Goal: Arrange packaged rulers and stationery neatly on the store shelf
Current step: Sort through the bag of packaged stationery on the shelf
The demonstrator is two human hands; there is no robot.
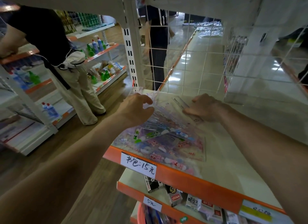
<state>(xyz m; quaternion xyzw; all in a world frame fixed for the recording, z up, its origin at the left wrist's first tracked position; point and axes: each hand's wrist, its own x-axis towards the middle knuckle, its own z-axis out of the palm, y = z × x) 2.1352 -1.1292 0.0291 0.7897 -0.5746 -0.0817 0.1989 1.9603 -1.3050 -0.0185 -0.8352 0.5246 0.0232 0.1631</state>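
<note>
L hand (pixel 135 108) is curled, thumb & fingertips pinching the far end of a fanned bunch of ruler packs (pixel 160 133) (clear sleeves w/ cartoon prints: green frogs, pink & purple bits). It holds that end near the back left corner of the shelf (pixel 233 148). R hand (pixel 207 109) sits just beside it, palm down, fingers fairly straight & close together, pressing a clear ruler (pixel 180 102) flat on the shelf towards the back edge. Whether its fingertips touch the fanned bunch I can't tell. The near ends of the packs overlap & spread down to the front left corner, reaching the orange front edge (pixel 200 178). On that edge, at the left, is a handwritten price tag (pixel 138 164) ending in 15元. A white wire grid (pixel 183 57) stands along the back edge. Under the front edge is a lower shelf (pixel 131 178) w/ small boxes (pixel 175 197) & a 2nd tag (pixel 152 205) reading 5元. In the aisle to the left a person (pixel 55 57) in a black top & beige trousers stands at other racks w/ green & blue bottles (pixel 95 47). Another person (pixel 158 40) stands behind the grid.
</note>
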